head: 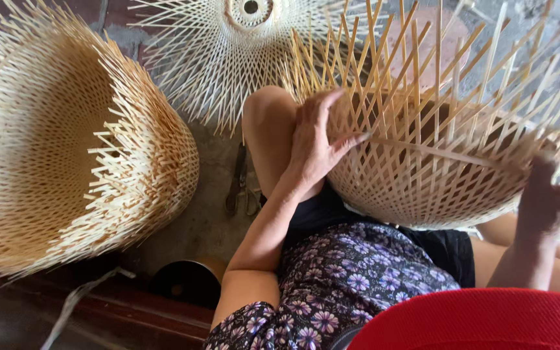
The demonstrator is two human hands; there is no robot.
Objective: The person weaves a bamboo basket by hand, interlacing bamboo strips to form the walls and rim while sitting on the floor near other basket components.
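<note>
The half-woven bamboo basket (435, 175) rests on the person's lap, its loose strips fanning upward. The left hand (315, 146) lies against the basket's near-left wall, fingers curled onto a long horizontal strip (448, 155) and pinching it there. The right hand (552, 194) is at the basket's right rim, fingers loosely bent; whether it grips anything cannot be told. Left of the basket stands a large woven stack (66, 149); scissors (241, 185) lie between them.
</note>
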